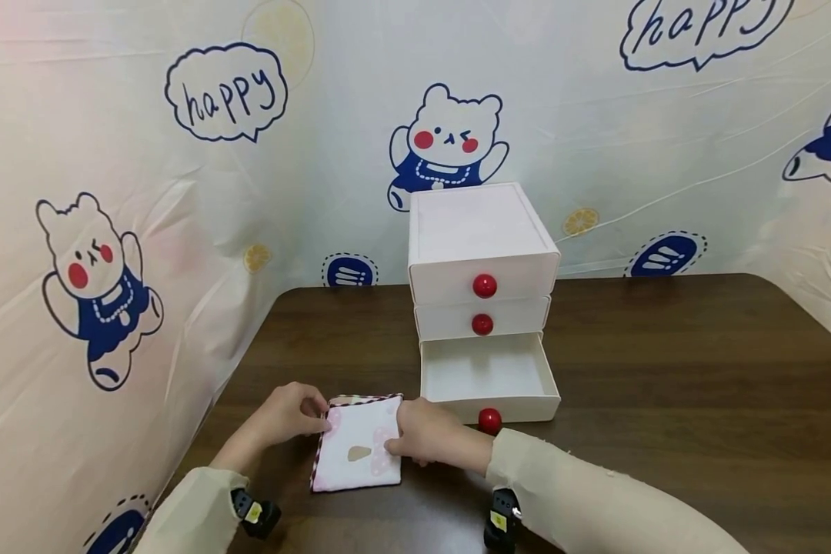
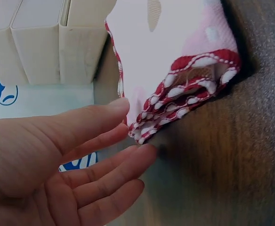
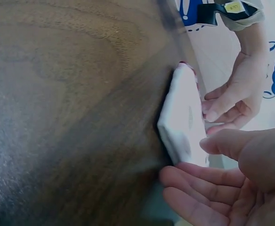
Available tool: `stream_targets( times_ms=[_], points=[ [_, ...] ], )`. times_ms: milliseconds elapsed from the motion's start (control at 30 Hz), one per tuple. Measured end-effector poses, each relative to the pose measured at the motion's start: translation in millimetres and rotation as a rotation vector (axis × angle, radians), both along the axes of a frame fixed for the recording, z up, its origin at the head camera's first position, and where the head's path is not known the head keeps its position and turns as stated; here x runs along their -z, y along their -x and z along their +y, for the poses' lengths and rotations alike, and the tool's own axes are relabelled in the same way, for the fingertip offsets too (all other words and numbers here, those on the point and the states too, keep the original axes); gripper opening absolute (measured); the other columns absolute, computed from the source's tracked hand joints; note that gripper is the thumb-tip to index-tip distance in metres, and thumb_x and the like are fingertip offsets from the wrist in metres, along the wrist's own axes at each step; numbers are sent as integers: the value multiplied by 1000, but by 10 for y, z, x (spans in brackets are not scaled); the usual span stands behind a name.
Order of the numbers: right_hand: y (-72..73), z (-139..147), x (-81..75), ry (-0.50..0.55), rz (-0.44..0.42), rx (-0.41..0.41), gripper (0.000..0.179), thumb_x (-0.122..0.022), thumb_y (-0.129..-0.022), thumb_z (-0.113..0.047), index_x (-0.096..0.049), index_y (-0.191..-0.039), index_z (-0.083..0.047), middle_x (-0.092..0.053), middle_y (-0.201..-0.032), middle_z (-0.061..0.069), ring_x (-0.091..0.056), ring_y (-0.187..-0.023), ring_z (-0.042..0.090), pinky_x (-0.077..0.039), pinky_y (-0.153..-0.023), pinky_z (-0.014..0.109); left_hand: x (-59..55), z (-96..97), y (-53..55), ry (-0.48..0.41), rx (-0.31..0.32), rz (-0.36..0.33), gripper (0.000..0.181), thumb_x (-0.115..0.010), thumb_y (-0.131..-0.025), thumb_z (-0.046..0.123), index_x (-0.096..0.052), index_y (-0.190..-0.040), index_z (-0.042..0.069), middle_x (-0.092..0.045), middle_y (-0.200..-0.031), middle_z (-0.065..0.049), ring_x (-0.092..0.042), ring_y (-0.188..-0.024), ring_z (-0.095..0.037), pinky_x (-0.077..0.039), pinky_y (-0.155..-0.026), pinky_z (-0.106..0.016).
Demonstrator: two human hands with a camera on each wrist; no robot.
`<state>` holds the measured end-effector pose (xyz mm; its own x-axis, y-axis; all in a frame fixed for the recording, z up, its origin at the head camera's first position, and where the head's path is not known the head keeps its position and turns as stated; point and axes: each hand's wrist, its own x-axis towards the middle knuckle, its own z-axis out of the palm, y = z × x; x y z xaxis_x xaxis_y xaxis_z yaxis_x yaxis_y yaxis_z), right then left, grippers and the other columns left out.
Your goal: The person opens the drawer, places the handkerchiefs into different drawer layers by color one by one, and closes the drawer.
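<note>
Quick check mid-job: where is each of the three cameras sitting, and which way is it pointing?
Head: worn high, looking forward and down at the table, drawer unit and folded cloth; both sleeves, left hand and right hand show.
Left wrist: low, looking along the left palm at the cloth's red-trimmed corner.
Right wrist: low, looking past the right hand's fingers across the cloth.
Shared: all three show the cloth; the right wrist view also catches the left hand.
</note>
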<state>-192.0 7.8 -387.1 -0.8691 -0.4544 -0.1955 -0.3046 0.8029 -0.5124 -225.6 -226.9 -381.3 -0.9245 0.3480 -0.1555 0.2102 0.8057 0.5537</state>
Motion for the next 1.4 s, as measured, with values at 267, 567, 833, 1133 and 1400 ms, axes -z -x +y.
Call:
stream_targets(
  times_ms=[267,567,833,1133,1400],
  points=[
    [-11,-64,91,-51,122,11,39,-69,-80,-30,-50,-52,-12,-33,-44,-4,-31,-41,9,-24,-38,22,61,60,-8,-1,-28,23,24,-79,-69,9,-61,-83,4,-52,-64,-1,-47,-58,-14,-41,-52,-29],
    [-21,-89,123,-106,144,-11,30,-70,-79,-24,-53,-57,-12,-46,-49,-5,-39,-46,9,-33,-40,23,89,126,-2,23,-69,24,26,-80,-66,6,-59,-80,3,-50,-68,-4,-46,-59,-15,-40,-53,-29],
    [-26,-98,125,-102,140,-15,32,-68,-77,-18,-49,-53,-12,-40,-47,-5,-35,-46,9,-31,-39,23,119,168,11,-1,-77,-7,24,-78,-65,-1,-58,-78,2,-53,-70,-5,-49,-59,-14,-43,-53,-28],
    [-10,-100,145,-93,133,-23,36,-68,-75,-14,-44,-48,-13,-31,-44,-6,-31,-44,9,-26,-37,23,162,217,-3,-32,-141,-37,25,-75,-65,-4,-57,-81,1,-51,-69,-5,-47,-59,-16,-41,-51,-28],
    [2,-105,164,-82,152,-41,37,-67,-73,-14,-41,-46,-13,-27,-43,-8,-29,-44,9,-25,-37,23,239,278,15,25,-166,-14,23,-74,-64,5,-54,-75,4,-51,-69,-5,-44,-54,-16,-36,-47,-27]
  ],
)
